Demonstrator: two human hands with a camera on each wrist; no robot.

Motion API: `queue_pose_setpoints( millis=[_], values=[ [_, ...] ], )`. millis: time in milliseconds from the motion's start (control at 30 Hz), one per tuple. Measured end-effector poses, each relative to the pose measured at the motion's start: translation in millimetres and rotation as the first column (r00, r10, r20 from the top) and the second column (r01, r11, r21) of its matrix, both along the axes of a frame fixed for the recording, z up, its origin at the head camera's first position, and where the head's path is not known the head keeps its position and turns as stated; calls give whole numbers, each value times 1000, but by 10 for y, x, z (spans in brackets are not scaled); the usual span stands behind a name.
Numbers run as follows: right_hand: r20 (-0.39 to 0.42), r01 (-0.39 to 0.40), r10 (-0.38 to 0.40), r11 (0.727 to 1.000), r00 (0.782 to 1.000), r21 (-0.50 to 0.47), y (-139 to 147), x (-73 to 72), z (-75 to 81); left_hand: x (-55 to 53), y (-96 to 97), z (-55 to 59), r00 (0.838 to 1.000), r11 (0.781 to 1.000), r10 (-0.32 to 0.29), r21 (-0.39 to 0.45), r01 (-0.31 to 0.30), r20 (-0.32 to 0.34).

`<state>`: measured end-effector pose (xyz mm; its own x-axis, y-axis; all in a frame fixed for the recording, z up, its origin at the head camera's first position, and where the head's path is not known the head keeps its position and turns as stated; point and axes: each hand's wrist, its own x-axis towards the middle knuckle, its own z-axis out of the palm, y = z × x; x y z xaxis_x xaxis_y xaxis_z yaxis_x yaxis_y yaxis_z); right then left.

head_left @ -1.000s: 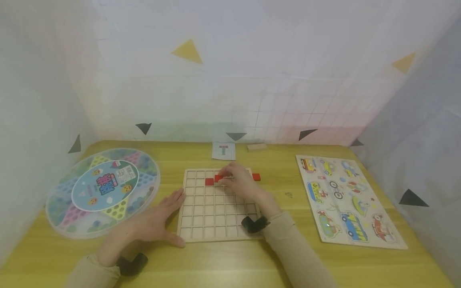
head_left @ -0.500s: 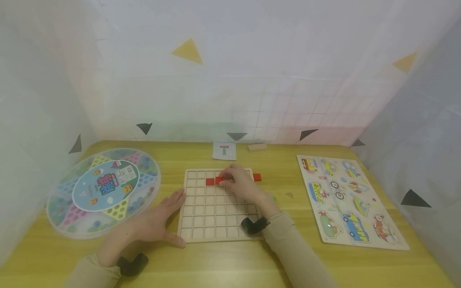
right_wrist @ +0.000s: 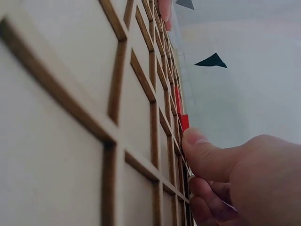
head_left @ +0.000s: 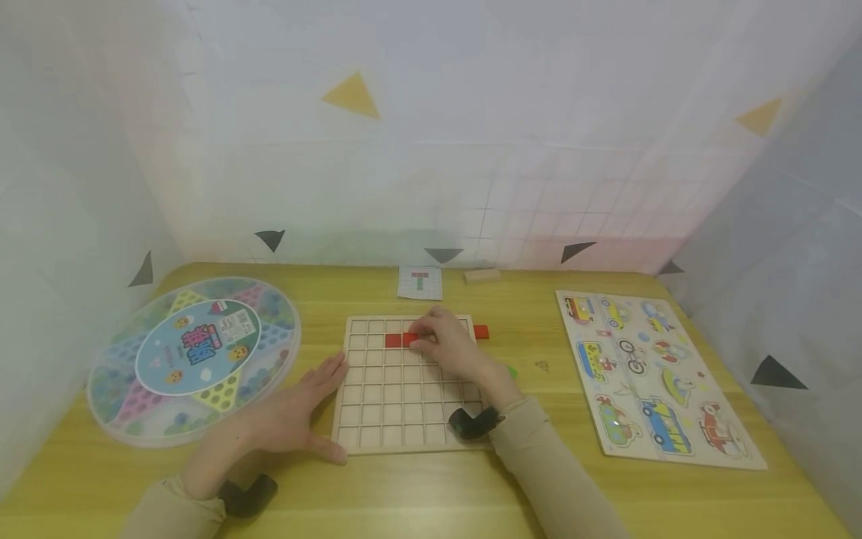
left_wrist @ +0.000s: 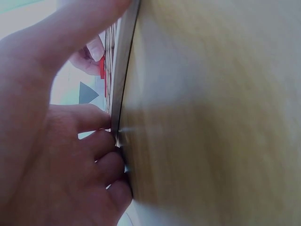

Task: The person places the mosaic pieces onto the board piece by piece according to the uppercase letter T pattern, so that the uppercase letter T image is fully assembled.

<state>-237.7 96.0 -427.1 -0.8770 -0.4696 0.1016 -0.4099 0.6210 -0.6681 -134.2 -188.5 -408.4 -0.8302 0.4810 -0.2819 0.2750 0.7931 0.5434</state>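
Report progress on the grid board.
Done: one square red tile lies on the pale wooden grid board. In hand: the right hand pinches a second red tile beside it. Apparently left: the off-board third red tile and the green stem on the white paper card.

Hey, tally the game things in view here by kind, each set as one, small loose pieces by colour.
Red tiles: 3
Green piece, partly hidden: 1
Grid board: 1
Picture puzzle: 1
Round game set: 1
Paper card: 1
Wooden block: 1
Total in view: 9
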Motion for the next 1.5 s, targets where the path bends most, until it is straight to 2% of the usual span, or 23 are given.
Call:
queue_pose_setpoints(
  millis=[467, 733, 1500],
  values=[
    [-8, -14, 13, 1000, 1000, -19, 11, 9, -7, -4, 5, -15, 1000, 1000, -1, 10, 1, 7],
    [-31, 1, -1, 1000, 1000, 23, 12, -11, -48, 4, 9, -3, 1000, 1000, -9, 11, 9, 4],
    [-15, 10, -10, 999, 1000, 32, -5, -22, -43, 3, -6, 2, 1000, 1000, -9, 14, 9, 0]
  ],
)
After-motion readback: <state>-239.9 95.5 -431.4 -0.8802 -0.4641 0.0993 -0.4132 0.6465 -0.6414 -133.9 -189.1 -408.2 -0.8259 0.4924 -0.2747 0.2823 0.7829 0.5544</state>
